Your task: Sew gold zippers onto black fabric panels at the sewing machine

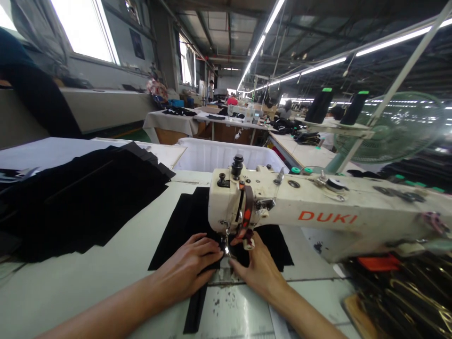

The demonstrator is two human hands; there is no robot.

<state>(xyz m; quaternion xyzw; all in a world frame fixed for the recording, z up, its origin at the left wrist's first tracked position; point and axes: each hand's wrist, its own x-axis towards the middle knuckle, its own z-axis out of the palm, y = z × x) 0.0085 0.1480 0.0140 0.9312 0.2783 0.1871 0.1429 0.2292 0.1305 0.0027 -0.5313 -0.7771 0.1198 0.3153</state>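
Observation:
My left hand (197, 259) lies on a black fabric piece (180, 230), fingers stretched toward the needle, just left of the presser foot (227, 249). From beneath that hand a narrow black strip (195, 310) hangs toward the table's front edge. My right hand (259, 263) rests on the fabric right of the foot, thumb and fingers apart. The machine head partly hides its fingertips. Above both hands stands a cream sewing machine (282, 202) marked DUKI. The fabric spreads under its head to both sides.
A large stack of black fabric pieces (81, 202) lies at left. Behind the machine stands a white plastic bin (226, 153). Dark items with gold-coloured zips (406, 292) are heaped at right. Black thread cones (319, 106) and a green fan (388, 127) stand behind. A person's dark sleeve (35, 89) shows far left.

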